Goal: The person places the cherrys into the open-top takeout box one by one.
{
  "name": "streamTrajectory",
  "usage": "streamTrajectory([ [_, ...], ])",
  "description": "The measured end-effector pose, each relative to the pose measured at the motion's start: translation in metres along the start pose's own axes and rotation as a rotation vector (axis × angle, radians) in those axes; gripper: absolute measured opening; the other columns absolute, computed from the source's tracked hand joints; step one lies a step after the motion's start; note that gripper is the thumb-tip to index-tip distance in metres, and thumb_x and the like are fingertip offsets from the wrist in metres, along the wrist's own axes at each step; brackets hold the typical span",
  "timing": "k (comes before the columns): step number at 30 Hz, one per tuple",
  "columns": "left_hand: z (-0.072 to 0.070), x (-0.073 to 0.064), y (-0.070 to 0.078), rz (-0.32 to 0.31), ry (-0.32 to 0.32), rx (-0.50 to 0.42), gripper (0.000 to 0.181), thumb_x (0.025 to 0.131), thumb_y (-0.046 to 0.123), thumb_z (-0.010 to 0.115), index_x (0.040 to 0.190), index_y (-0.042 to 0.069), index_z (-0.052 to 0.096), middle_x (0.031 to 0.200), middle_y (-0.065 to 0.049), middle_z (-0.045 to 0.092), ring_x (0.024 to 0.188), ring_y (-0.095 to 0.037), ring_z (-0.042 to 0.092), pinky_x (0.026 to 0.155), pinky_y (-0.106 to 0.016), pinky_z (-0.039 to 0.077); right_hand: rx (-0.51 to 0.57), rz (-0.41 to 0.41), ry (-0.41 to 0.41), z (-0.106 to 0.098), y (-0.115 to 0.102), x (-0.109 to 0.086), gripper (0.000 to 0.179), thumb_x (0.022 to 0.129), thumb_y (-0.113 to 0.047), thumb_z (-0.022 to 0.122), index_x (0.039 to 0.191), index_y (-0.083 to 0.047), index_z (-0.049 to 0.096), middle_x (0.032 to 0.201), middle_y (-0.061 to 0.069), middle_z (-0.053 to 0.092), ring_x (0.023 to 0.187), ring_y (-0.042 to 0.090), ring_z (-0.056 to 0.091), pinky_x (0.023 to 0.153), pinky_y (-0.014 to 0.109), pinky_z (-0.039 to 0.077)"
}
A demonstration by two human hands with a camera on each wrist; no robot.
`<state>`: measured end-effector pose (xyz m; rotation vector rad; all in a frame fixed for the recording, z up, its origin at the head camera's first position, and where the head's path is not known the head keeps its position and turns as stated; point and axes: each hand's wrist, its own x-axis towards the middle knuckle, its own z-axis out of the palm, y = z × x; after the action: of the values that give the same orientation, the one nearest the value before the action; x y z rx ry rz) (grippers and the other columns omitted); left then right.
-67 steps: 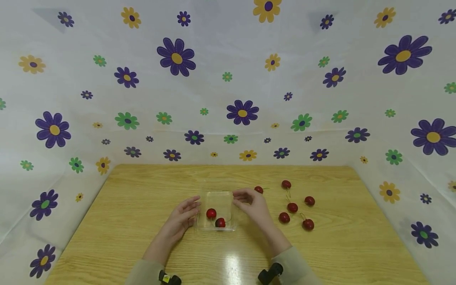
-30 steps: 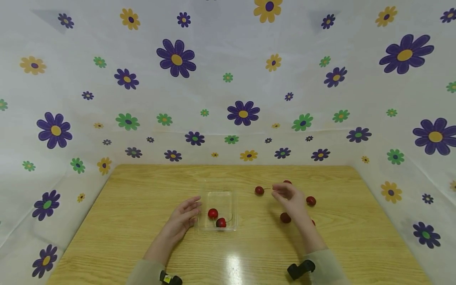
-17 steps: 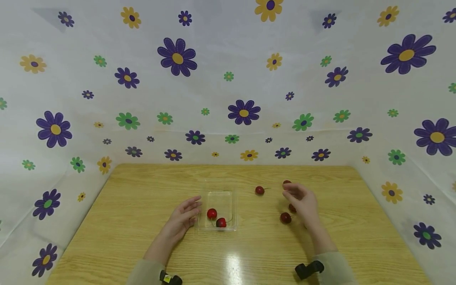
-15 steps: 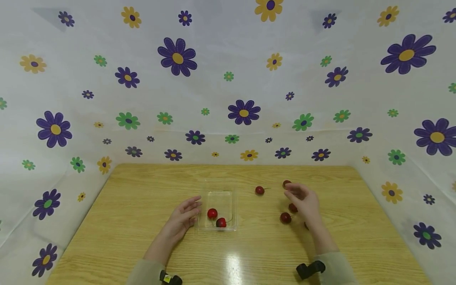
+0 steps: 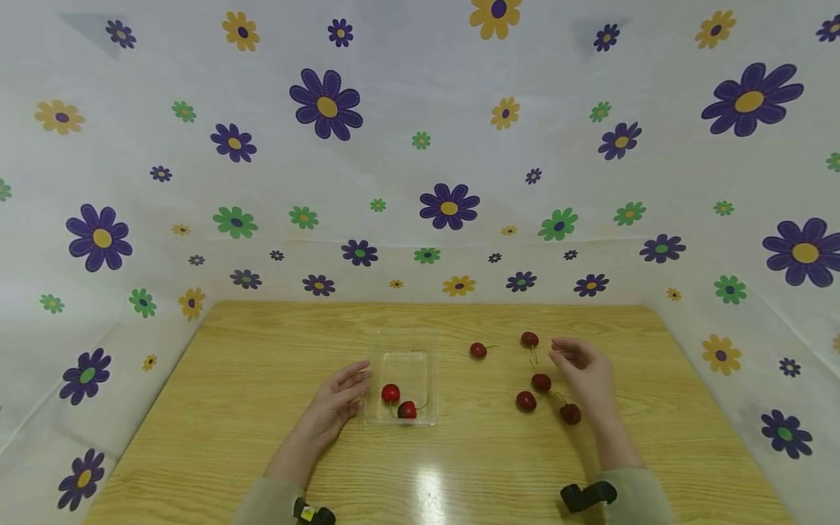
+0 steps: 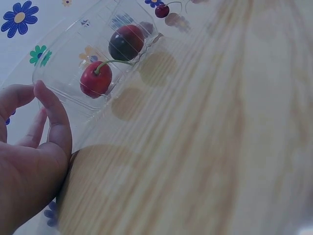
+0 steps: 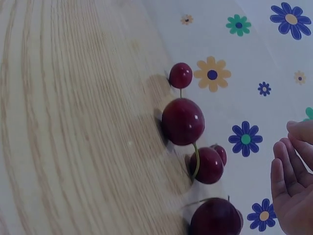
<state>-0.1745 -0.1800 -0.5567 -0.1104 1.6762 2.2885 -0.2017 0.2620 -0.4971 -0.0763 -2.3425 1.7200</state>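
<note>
left hand (image 5: 333, 405) relaxed, touching clear box (image 5: 408, 368) with two cherries (image 5: 390, 394) | right hand (image 5: 588, 373) unclenched, dark cherries (image 5: 541, 383) left of it on tabletop (image 5: 367, 474)

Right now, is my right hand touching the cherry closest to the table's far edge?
Apart. The head view shows it: a narrow strip of bare table separates that cherry from the nearest fingertips of your right hand.
</note>
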Motion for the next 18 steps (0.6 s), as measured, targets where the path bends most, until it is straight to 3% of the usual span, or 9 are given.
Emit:
streamTrajectory([
  [10, 0.001, 0.001, 0.0, 0.011, -0.014, 0.003, 0.053, 0.107, -0.002, 0.054, 0.158, -0.003, 0.04, 0.125, 0.006, 0.06, 0.103, -0.004, 0.061, 0.075, -0.017, 0.053, -0.032, 0.098, 0.052, -0.019, 0.006, 0.003, 0.036, 0.101, -0.01, 0.072, 0.132, 0.008, 0.066, 0.091, -0.033, 0.065, 0.087, -0.013, 0.062, 0.081, 0.005, 0.051],
  [18, 0.0, 0.001, 0.0, 0.011, -0.003, -0.011, 0.053, 0.107, -0.003, 0.055, 0.158, -0.003, 0.04, 0.126, 0.005, 0.06, 0.104, -0.005, 0.062, 0.074, -0.017, 0.054, -0.067, 0.099, 0.047, -0.029, 0.013, 0.001, 0.037, 0.102, -0.014, 0.073, 0.131, 0.008, 0.066, 0.093, -0.033, 0.067, 0.089, -0.012, 0.062, 0.083, 0.004, 0.05],
])
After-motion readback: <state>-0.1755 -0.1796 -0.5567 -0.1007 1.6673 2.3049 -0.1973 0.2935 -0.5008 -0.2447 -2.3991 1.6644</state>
